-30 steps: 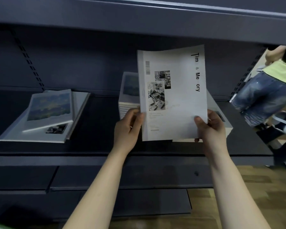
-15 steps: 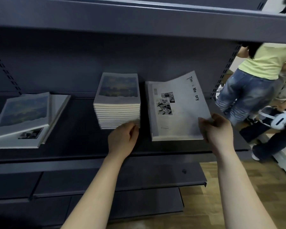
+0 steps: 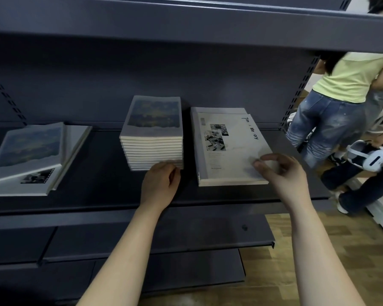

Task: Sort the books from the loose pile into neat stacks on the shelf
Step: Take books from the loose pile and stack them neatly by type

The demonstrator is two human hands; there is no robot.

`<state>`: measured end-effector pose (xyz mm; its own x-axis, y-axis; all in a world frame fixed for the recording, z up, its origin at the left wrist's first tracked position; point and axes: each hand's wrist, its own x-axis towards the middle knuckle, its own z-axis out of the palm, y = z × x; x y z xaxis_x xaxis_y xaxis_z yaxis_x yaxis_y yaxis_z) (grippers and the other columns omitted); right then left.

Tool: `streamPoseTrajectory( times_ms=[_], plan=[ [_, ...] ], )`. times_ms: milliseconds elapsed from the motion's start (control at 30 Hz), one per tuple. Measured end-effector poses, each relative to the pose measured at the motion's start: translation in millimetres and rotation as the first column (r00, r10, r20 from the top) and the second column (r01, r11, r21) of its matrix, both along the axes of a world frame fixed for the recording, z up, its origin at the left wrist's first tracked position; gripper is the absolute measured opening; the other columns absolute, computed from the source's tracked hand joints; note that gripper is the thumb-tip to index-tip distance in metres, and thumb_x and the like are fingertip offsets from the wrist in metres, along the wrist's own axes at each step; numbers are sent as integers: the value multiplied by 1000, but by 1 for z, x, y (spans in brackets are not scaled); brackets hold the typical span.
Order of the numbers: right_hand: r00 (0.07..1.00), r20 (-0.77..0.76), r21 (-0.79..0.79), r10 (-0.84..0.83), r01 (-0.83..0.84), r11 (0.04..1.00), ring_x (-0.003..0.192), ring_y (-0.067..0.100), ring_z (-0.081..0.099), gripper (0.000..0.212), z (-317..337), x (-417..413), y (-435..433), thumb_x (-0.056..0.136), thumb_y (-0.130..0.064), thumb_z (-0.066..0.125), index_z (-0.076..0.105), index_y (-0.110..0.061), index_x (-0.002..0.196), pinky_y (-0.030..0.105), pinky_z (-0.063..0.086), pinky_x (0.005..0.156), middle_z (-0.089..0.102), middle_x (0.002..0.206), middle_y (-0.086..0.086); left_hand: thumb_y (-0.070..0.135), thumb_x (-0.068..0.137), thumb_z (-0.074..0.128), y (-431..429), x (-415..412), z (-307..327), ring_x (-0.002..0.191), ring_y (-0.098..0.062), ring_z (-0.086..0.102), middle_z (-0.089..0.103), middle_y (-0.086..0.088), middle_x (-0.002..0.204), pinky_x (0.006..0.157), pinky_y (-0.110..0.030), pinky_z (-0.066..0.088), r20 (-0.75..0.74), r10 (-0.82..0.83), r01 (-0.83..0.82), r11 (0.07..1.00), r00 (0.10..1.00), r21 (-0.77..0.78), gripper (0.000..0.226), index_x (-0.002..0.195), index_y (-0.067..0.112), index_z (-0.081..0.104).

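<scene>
Your right hand [image 3: 283, 173] sits loosely curled on book [image 3: 228, 146], near corner, blurred; can't tell if pinching. Book flat on shelf [image 3: 97, 173] under it. Your left hand [image 3: 160, 184], fingers loose, touches stack [image 3: 153, 149] front.

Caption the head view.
Right hand at a white paperback book on the dark metal shelf; left hand touching a stack of cloud-cover books.

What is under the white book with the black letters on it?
Another pale book lies under the white book; only its far edge peeks out. Its cover is hidden, and the dark shelf is below.
</scene>
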<state>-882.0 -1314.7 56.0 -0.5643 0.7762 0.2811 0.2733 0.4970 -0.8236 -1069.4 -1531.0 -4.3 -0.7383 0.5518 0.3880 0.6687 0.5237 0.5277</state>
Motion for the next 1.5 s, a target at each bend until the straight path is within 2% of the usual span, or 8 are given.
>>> streamPoseTrajectory(
  times_ms=[233,400,667,833,1033,1233,1333,1500],
  plan=[
    [989,17,9,146,-146,989,111,2,51,71,-6,12,2,43,-62,76,67,-33,107,15,43,83,51,124,-13,20,94,52,2,2,1,87,-18,52,62,-3,91,70,-29,41,-58,4,-5,1000,998,-17,19,90,10,67],
    [995,-18,45,102,-101,994,111,3,51,59,-9,9,3,56,-35,89,69,-26,111,15,43,85,52,127,-9,18,91,55,5,0,-1,92,-23,54,64,-5,97,78,-35,46,-98,-14,9,999,995,-53,17,93,9,70],
    [997,-14,67,69,-68,995,109,-2,47,59,-12,-3,11,61,-34,87,68,-24,115,-7,29,75,51,124,-13,19,92,54,5,1,-2,94,-20,52,63,-4,99,77,-30,41,-97,-7,2,999,995,-46,18,97,13,70],
    [993,25,78,118,-120,990,131,7,42,68,-12,-9,17,62,-40,85,64,-23,124,22,39,100,48,139,-1,19,92,55,6,2,-1,95,-21,52,63,-4,100,76,-30,40,-93,1,-4,999,996,-40,18,98,13,70],
    [993,18,75,118,-119,990,133,4,39,63,-12,-11,16,67,-36,84,63,-25,125,30,40,105,48,139,-4,19,92,55,7,0,-1,94,-21,53,64,-4,100,76,-30,41,-93,16,-21,998,996,-58,19,99,12,71],
    [994,-50,44,101,-99,994,130,2,44,48,-12,-16,15,72,-24,82,69,-19,117,29,41,104,60,113,-18,20,92,54,7,1,0,93,-20,53,63,-4,98,74,-28,37,-83,32,-36,998,996,-53,18,97,11,70],
    [992,-63,19,113,-112,994,127,9,49,46,-13,-19,19,71,-17,83,70,-17,115,26,43,101,55,87,-34,20,92,55,7,0,1,93,-19,52,64,-3,97,75,-29,40,-79,27,-30,998,997,-46,18,97,11,70],
    [989,-54,-30,134,-136,990,131,-8,36,45,-15,-22,28,70,-14,82,70,-18,114,16,40,96,67,96,-16,20,91,54,8,-1,2,91,-17,51,63,-2,95,72,-26,35,-84,27,-31,998,996,-47,17,95,12,69]
  ],
)
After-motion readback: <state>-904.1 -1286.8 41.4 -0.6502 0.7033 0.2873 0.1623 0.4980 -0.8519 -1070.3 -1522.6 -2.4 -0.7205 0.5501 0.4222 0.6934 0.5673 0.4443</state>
